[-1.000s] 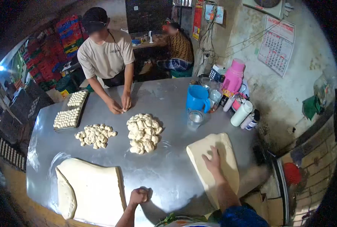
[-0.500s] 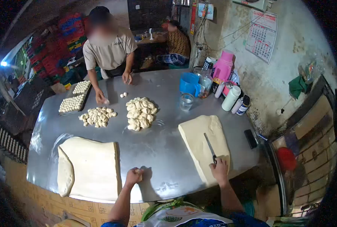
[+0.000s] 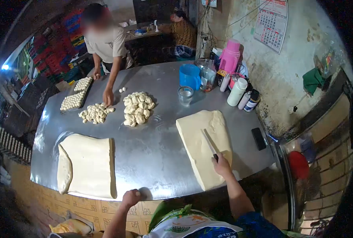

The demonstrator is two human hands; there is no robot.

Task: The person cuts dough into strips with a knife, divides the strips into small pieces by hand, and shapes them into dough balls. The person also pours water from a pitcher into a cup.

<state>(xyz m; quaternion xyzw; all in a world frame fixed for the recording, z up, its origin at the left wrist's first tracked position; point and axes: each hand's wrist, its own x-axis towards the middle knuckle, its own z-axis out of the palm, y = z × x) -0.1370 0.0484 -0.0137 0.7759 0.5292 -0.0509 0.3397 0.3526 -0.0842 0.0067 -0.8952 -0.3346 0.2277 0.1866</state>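
My right hand (image 3: pixel 223 165) is closed around the dark handle of a long knife (image 3: pixel 209 141), whose blade lies over a thick slab of dough (image 3: pixel 188 127) on the right of the table. My left hand (image 3: pixel 131 197) is curled into a fist at the table's front edge; whatever it may hold is hidden. To its left spreads a wide, flat sheet of dough (image 3: pixel 89 164), its left side folded over. Farther back sits a heap of cut dough pieces (image 3: pixel 138 109).
Across the steel table (image 3: pixel 152 146), a co-worker (image 3: pixel 107 47) reaches into a smaller pile of dough pieces (image 3: pixel 94 113) beside trays of dough balls (image 3: pixel 74 101). At the right stand a blue pitcher (image 3: pixel 189 76), a glass (image 3: pixel 185 96), a pink jug (image 3: pixel 229 56), bottles (image 3: pixel 237 92) and a phone (image 3: pixel 259 139).
My left hand has drawn back toward the table's front edge. The knife has tilted a little on the slab. The co-worker's arms have shifted, one hand now over the small pile.
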